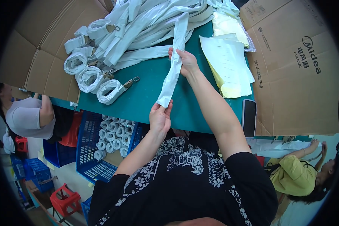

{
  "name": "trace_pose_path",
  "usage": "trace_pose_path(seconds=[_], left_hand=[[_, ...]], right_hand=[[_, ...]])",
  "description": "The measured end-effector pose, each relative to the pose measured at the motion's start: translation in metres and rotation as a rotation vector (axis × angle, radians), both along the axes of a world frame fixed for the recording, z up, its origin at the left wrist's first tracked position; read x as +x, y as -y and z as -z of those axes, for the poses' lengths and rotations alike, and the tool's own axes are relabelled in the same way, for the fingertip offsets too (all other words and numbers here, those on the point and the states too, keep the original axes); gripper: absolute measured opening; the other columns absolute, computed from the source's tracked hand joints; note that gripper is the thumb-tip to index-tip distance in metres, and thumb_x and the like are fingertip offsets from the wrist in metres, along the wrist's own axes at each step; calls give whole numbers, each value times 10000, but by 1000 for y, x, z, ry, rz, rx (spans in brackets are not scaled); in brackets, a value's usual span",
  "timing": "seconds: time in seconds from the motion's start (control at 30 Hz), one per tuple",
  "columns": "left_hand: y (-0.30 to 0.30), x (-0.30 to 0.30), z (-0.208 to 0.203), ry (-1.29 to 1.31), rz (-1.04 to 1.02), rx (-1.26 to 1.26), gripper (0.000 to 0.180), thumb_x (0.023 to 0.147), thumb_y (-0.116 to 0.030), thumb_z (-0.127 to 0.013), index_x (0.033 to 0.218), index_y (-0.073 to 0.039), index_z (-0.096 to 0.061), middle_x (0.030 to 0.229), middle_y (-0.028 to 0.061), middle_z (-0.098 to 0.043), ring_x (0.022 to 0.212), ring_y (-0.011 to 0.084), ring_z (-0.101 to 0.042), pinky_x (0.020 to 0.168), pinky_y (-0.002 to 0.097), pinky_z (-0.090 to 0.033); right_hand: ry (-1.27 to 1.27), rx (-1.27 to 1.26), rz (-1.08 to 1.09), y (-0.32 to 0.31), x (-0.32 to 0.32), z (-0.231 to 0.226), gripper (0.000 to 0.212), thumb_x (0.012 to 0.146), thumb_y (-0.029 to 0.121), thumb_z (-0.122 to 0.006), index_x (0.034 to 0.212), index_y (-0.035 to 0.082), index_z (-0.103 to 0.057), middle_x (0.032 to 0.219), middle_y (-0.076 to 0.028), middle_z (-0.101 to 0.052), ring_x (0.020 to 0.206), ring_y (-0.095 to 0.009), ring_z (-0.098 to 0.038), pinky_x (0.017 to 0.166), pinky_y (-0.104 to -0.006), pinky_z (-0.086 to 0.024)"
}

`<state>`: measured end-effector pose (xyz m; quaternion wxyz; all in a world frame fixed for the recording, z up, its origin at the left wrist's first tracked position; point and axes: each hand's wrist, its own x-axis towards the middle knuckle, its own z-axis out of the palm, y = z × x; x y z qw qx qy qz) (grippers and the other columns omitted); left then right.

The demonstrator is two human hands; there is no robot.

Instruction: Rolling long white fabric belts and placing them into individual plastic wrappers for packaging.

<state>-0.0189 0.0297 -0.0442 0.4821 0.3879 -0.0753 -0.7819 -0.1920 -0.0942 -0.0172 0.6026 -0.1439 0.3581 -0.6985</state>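
Observation:
A long white plastic-wrapped strap stretches between my two hands, slanting over the green table. My left hand pinches its near end between thumb and fingers. Farther up, my right hand grips the strap with the thumb on top; the strap's far end runs on toward the pile. Behind it lies a heap of similar white straps. Several straps wound into rolls stand at the left of the heap, some with a metal clip sticking out.
Paper sheets and a phone lie at the table's right. Cardboard panels rise on both sides. Below left, a blue basket holds several white rolls, near a red stool. One person is at left, another at right.

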Motion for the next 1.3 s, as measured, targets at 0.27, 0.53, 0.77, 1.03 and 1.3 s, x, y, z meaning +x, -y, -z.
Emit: trace_pose_path(seconds=[0.27,0.53,0.77,1.03,1.3], left_hand=[[-2,6,1,285,90,-165,215,848,-8,-565,1055,47,-551,996,113,-607,859,197,-626,712,244,-540],[-6,12,-3,219,128,-9,187,865,-41,-554,1027,46,-522,976,125,-603,858,210,-630,711,256,-545],[-26,22,-6,70,175,90,161,869,-86,-570,969,32,-526,953,118,-606,880,189,-620,753,245,-532],[-41,40,-2,-13,246,168,108,873,-83,-563,930,8,-558,914,93,-612,840,157,-620,745,221,-534],[-42,75,-10,496,334,-464,155,849,-44,-573,959,-15,-468,954,125,-576,798,194,-614,672,250,-528]], right_hand=[[-164,360,49,-1,-11,9,298,875,231,-575,1081,17,-555,958,-68,-623,837,-189,-595,753,-341,-464],[-334,253,94,26,-9,12,315,905,208,-524,1073,-58,-526,955,-120,-613,846,-229,-602,765,-365,-474],[-207,199,128,46,-11,29,310,916,202,-486,1030,-85,-521,910,-154,-613,789,-245,-616,725,-365,-495],[-274,126,-315,2,-11,-10,331,880,99,-539,1154,-65,-455,1055,-169,-596,916,-244,-606,838,-378,-486],[-330,181,-271,-30,-8,-14,283,842,9,-563,1108,-71,-510,1008,-172,-615,902,-233,-616,851,-367,-487]])
